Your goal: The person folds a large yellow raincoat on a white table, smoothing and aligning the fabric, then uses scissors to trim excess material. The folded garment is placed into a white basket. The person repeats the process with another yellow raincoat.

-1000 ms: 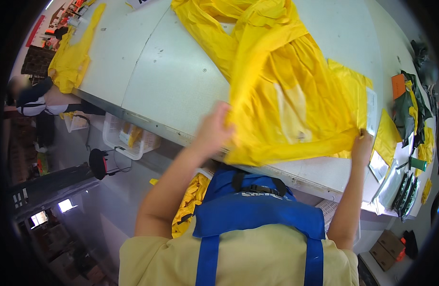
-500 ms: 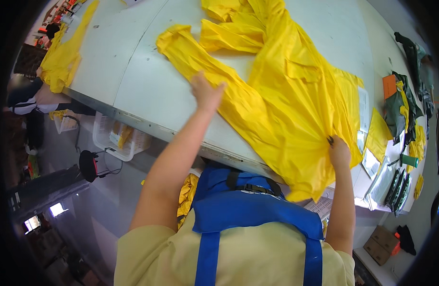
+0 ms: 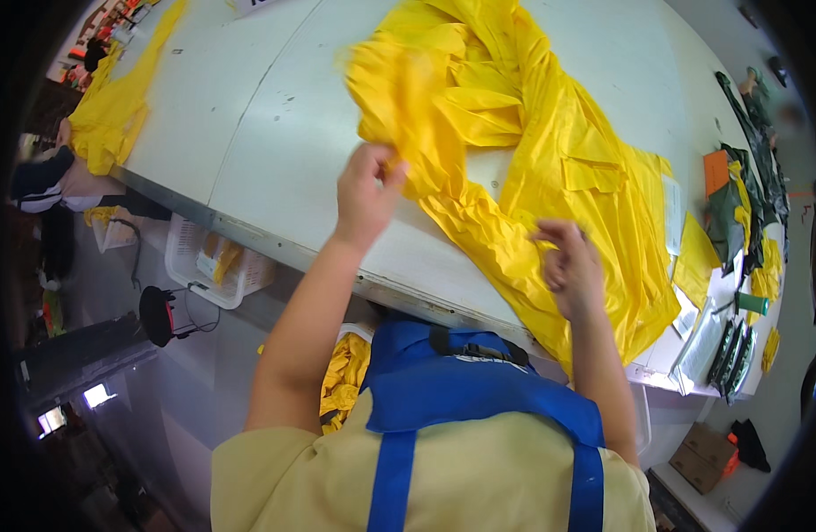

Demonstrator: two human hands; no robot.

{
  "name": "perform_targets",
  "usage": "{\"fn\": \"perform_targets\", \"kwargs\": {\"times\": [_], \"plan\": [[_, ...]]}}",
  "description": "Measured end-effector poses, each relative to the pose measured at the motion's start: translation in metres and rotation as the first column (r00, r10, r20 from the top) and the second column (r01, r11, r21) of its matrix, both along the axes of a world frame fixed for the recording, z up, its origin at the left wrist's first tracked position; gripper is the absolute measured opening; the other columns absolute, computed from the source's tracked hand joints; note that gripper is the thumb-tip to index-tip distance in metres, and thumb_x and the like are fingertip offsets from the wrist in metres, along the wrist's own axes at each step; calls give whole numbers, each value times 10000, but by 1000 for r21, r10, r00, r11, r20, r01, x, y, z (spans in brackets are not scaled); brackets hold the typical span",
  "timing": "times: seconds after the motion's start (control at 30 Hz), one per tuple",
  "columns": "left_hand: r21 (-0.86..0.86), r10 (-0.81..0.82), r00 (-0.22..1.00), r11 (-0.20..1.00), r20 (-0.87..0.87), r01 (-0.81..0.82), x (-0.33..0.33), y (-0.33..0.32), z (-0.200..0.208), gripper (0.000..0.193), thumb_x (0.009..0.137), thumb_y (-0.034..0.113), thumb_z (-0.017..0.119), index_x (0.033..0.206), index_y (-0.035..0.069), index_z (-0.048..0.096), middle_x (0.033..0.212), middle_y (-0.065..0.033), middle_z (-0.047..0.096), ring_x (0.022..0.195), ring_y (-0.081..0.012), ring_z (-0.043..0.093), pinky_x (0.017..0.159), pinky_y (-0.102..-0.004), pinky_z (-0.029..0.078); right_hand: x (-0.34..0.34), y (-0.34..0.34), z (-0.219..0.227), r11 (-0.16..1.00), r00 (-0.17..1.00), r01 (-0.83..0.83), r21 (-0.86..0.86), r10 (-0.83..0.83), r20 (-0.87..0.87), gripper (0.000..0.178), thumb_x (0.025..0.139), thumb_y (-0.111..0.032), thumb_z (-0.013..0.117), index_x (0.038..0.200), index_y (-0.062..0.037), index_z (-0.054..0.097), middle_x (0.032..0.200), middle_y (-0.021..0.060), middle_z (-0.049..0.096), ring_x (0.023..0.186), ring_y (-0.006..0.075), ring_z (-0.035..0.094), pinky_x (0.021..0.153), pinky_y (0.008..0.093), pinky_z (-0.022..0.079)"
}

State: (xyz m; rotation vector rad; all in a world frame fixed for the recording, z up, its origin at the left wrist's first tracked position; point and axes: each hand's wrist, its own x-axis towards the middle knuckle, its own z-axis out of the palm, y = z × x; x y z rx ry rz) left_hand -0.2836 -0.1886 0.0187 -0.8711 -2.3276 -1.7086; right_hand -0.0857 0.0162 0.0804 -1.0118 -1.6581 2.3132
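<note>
A yellow garment (image 3: 558,124) of thin, shiny fabric lies crumpled across the white table (image 3: 275,124). It has a pocket flap and a long sleeve-like part (image 3: 403,89), which is raised and blurred on the left. My left hand (image 3: 368,195) is closed at the near edge of that part, with the fabric pinched at its fingertips. Over the bunched middle of the garment, my right hand (image 3: 572,266) has its fingers curled. A small dark thing shows by its knuckles, too small to name.
Below the table edge stand a white basket (image 3: 182,266) with packaged items and another holding yellow cloth (image 3: 344,377). A black stool (image 3: 158,316) is at left. Flat packages (image 3: 700,346) and a green cylinder (image 3: 752,303) lie at right. A co-worker (image 3: 49,177) handles yellow fabric far left.
The sleeve-like part has been lifted and bunched, moving right. My right hand has moved left and up from the garment's lower right. My left hand has closed and come slightly nearer.
</note>
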Motion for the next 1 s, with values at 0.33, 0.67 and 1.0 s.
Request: {"fn": "perform_targets", "kwargs": {"times": [0.33,0.67,1.0], "plan": [[-199,-519,839,816,163,543,114,-8,24,359,808,62,624,1148,19,516,985,-159,591,853,-350,576,756,-381,485,-41,-53,41,995,988,71,-73,-80,-134,423,859,-30,525,1278,-28,465,844,-9,550,515,17,366,457,170,278],[320,-446,610,895,656,310,43,-80,67,342,806,82,625,1135,10,565,1068,-88,633,1035,-189,588,915,-316,450,-7,-33,42,825,888,-363,434,447,-106,233,859,7,470,1069,18,572,760,8,553,578,52,440,539,213,376],[374,-537,399,828,744,418,97,-8,110,165,923,60,522,1083,23,540,918,-41,611,851,-43,550,798,-201,439,-1,-44,73,714,948,-165,680,305,-91,228,775,45,585,991,-22,611,767,42,555,601,80,462,534,225,380]]}}
